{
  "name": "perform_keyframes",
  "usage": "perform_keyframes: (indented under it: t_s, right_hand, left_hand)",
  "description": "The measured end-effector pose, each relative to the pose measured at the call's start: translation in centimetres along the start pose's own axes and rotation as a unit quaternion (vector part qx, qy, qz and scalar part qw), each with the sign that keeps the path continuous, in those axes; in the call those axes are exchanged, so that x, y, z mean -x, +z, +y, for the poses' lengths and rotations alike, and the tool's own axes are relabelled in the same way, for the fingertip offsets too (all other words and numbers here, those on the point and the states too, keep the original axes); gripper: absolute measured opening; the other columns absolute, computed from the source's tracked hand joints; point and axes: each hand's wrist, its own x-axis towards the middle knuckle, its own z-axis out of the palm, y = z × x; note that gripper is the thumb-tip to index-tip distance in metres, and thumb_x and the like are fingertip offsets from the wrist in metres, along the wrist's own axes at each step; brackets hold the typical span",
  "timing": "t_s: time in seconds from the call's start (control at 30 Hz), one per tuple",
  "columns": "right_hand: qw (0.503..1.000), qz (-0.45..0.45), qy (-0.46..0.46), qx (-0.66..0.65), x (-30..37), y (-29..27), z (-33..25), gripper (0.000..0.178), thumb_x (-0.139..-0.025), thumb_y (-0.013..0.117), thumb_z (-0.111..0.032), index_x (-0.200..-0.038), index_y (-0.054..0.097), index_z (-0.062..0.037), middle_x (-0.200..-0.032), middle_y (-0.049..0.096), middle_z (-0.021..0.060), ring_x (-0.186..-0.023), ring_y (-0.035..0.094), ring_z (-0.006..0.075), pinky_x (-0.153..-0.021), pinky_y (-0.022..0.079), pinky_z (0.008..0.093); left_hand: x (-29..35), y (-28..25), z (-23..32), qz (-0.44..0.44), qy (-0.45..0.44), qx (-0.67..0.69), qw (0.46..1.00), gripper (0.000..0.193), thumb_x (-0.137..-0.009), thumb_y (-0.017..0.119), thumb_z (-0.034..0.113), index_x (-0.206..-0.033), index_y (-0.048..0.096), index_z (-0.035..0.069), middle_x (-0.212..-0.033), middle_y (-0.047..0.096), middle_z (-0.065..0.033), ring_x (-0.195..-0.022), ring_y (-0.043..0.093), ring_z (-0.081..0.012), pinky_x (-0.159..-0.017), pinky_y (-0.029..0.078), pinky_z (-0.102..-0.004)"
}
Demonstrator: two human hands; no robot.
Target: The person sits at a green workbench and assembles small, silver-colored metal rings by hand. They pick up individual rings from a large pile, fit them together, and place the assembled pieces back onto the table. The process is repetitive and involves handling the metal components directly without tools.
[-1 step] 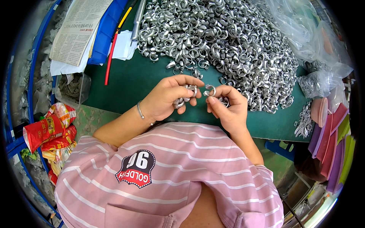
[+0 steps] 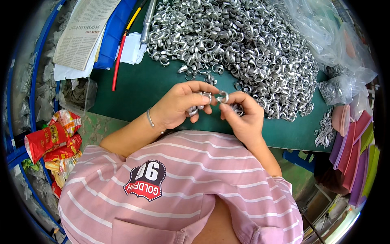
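Over the near edge of the table my two hands almost meet at the fingertips. My left hand (image 2: 183, 101) is curled round several silver-coloured metal rings (image 2: 193, 110), one of them pinched near the fingertips. Between thumb and forefinger my right hand (image 2: 246, 116) grips a single open ring (image 2: 223, 97), held up close to the left fingertips. More rings (image 2: 237, 109) sit in the curled fingers of that same hand, partly hidden by the thumb. Beyond both hands lies a large heap of similar rings (image 2: 243, 49).
The table has a green top (image 2: 134, 91). To the left are a blue tray (image 2: 115, 34) with newspaper (image 2: 83, 36), a red-and-yellow tool (image 2: 119, 63), a metal rod (image 2: 148, 22) and a clear tub (image 2: 77, 93). Plastic bags (image 2: 345, 85) and small metal pieces (image 2: 325, 129) lie right.
The ring in my right fingertips has shifted slightly left and turned a little, nearer to my left fingertips. The heap and my left forearm look the same.
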Motion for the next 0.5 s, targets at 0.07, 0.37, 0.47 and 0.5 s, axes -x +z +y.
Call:
perform_keyframes:
  t_s: [0.07,0.37,0.47,0.5]
  right_hand:
    - [0.967,-0.039,-0.162,0.195,-0.6,0.3,-0.3,0.012,-0.074,0.066,0.003,-0.084,0.06,-0.0017,-0.075,0.062,0.0066,-0.062,0.058,0.0142,-0.052,0.045,0.0242]
    - [0.922,0.038,-0.071,0.378,-3.9,1.2,2.2,0.022,-0.076,0.069,-0.016,-0.086,0.058,0.0008,-0.076,0.056,0.0136,-0.065,0.059,0.0309,-0.055,0.048,0.0369]
    - [0.915,0.013,-0.039,0.401,-4.2,1.8,1.8,0.02,-0.076,0.066,-0.018,-0.086,0.061,-0.0005,-0.081,0.056,0.0138,-0.067,0.06,0.0309,-0.058,0.049,0.0383]
    - [0.924,0.005,-0.026,0.381,-4.1,1.6,1.7,0.017,-0.076,0.065,-0.016,-0.085,0.061,-0.001,-0.082,0.056,0.0137,-0.067,0.06,0.0306,-0.058,0.049,0.0381]
  left_hand:
    - [-0.1,-0.4,-0.4,-0.022,-0.015,-0.021,0.999,0.029,-0.083,0.057,0.009,-0.11,0.054,-0.001,-0.085,0.06,-0.0069,-0.068,0.057,-0.0098,-0.042,0.043,-0.0174]
    - [0.1,-2.0,-0.4,-0.012,0.022,0.08,0.997,0.013,-0.085,0.055,0.017,-0.086,0.053,0.004,-0.08,0.057,-0.0086,-0.066,0.057,-0.0159,-0.039,0.041,-0.0192]
    - [0.2,-1.9,0.0,0.02,0.038,0.039,0.998,0.013,-0.084,0.057,0.016,-0.086,0.05,0.006,-0.076,0.054,-0.0068,-0.063,0.055,-0.0134,-0.04,0.04,-0.0189]
    - [0.2,-1.9,0.0,0.029,0.04,0.008,0.999,0.013,-0.084,0.058,0.015,-0.087,0.05,0.005,-0.075,0.054,-0.0063,-0.062,0.055,-0.0124,-0.04,0.04,-0.0186]
